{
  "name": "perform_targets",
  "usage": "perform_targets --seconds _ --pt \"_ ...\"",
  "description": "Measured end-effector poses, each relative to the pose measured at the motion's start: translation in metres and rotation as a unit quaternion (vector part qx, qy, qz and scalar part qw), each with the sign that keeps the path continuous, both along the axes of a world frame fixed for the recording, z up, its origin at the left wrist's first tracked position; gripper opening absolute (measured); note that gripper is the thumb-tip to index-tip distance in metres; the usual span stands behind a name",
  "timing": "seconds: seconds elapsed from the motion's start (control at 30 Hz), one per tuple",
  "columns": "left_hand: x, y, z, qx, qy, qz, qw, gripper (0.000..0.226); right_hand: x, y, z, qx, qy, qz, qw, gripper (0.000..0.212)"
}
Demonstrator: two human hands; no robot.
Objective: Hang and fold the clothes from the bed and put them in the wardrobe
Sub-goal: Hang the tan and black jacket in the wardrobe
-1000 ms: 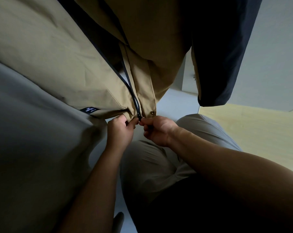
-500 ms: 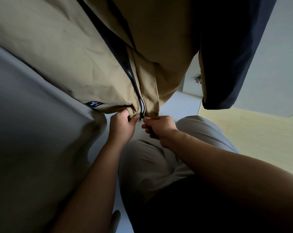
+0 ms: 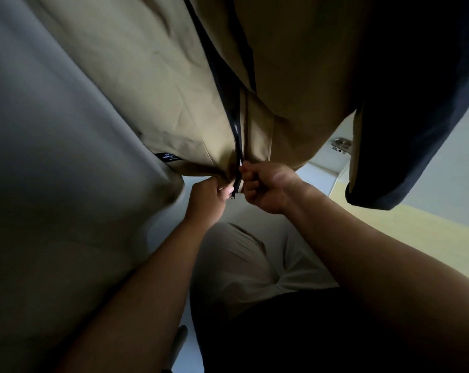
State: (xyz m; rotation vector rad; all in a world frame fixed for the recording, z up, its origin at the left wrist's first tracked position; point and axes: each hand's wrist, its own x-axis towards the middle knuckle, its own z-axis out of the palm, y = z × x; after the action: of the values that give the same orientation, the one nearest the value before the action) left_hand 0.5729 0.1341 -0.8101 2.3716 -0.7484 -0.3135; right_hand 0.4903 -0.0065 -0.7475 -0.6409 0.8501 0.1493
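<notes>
A tan jacket [image 3: 152, 84] hangs in front of me and fills the upper part of the head view. A black zipper [image 3: 237, 146] runs down its front to the hem, and a small black label [image 3: 168, 157] sits near the hem. My left hand [image 3: 209, 200] pinches the left hem beside the zipper's bottom end. My right hand [image 3: 265, 187] is closed on the right hem, right next to the zipper. The two hands almost touch. The hanger is out of view.
A grey garment [image 3: 53, 184] hangs at the left, touching the jacket. A dark navy garment [image 3: 416, 117] hangs at the right. Behind it are a door handle [image 3: 342, 145], a pale wall and light wooden floor [image 3: 405, 238]. My legs are below.
The view has tilted, so the jacket hem and both hands sit slightly higher in frame. The hands stay together at the zipper's bottom end; the metal pull now hangs between them.
</notes>
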Motion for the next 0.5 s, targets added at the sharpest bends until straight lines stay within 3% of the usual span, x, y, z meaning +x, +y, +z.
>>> perform_targets --seconds 0.13,0.27,0.37,0.43,0.5 --pt "-0.001 -0.004 0.003 0.024 0.001 0.044 0.999 0.021 -0.006 0.0 -0.007 -0.149 0.037 0.065 0.986 0.016" --pt "-0.003 -0.008 0.003 -0.01 0.101 0.1 0.99 0.033 -0.006 -0.007 -0.005 -0.173 0.045 0.129 0.975 0.013" --pt "-0.011 -0.01 -0.001 -0.122 0.245 0.108 0.956 0.023 -0.004 -0.008 0.004 -0.179 0.052 0.173 0.967 0.015" --pt "-0.019 -0.012 -0.004 -0.206 0.293 0.142 0.923 0.016 -0.003 -0.006 0.008 -0.162 0.052 0.186 0.968 0.02" --pt "-0.021 -0.014 -0.007 -0.233 0.313 0.151 0.908 0.017 0.001 -0.006 0.014 -0.14 0.047 0.165 0.975 0.023"
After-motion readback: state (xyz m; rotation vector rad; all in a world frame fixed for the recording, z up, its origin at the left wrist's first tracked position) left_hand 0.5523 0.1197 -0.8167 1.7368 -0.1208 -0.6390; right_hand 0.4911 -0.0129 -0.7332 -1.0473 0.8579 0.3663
